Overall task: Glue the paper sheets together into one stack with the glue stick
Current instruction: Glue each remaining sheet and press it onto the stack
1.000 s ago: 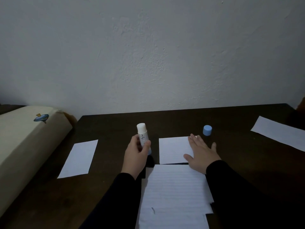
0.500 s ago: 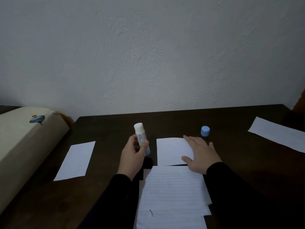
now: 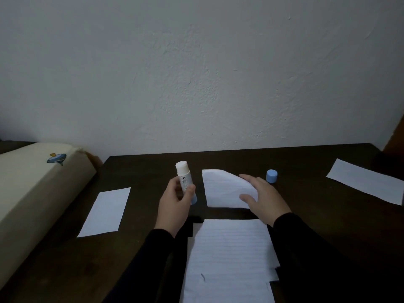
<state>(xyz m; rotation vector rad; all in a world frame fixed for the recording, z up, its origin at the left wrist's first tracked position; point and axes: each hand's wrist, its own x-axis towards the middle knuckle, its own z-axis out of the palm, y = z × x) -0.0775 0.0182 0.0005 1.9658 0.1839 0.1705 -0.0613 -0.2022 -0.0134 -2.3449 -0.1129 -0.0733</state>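
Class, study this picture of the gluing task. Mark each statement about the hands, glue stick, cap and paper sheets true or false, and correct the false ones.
1. The left hand holds the white glue stick upright. True.
2. The small blue cap is on the glue stick. False: it stands on the dark wooden table.
3. The right hand is lifting a corner of the small lined paper sheet. True.
4. The blank white sheet lies right of both hands. False: it lies left of them.

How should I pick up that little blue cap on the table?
Pinch the blue cap round its sides, coming straight down from above. It stands alone on the table, just beyond the right hand, so nothing seems to block that grip.
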